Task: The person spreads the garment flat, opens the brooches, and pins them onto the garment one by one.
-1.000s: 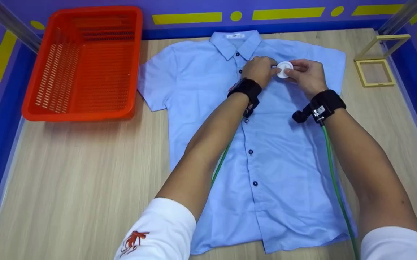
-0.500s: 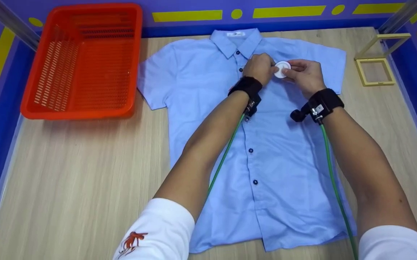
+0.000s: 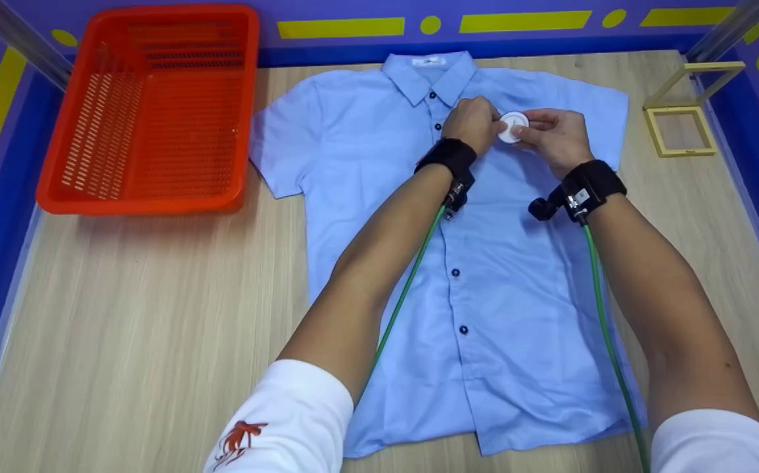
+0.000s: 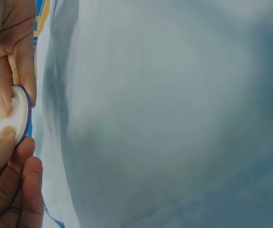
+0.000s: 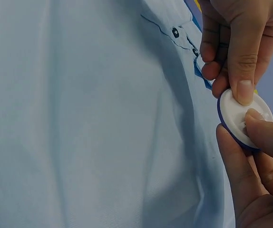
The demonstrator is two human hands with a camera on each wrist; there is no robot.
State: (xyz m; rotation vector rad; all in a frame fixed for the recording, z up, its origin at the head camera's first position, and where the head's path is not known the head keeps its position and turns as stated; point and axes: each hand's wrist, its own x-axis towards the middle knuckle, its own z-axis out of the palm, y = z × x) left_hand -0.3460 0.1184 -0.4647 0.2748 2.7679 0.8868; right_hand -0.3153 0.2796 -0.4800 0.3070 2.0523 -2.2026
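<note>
A round white badge with a dark blue rim [image 3: 514, 126] is held just above the chest of a light blue short-sleeved shirt [image 3: 379, 151]. From the left, my left hand [image 3: 472, 123] pinches the badge's edge, its thumb pressing the white face. On the opposite side my right hand [image 3: 560, 139] grips it between thumb and fingers. In the right wrist view, the right thumb lies over a small raised part near the middle of the badge [image 5: 232, 108], which it partly hides. Both thumbs also press on the badge [image 4: 18, 114] in the left wrist view.
An orange-red plastic basket [image 3: 149, 209] stands at the back left on the wooden tabletop [image 3: 156, 341]. At the right lies an opened yellow frame [image 3: 681, 155]. Green cables [image 3: 599, 302] run from both wrist cameras across the shirt.
Both hands have shifted slightly left with the badge between one second and half a second ago. Since then they have stayed nearly still, keeping their hold on it.
</note>
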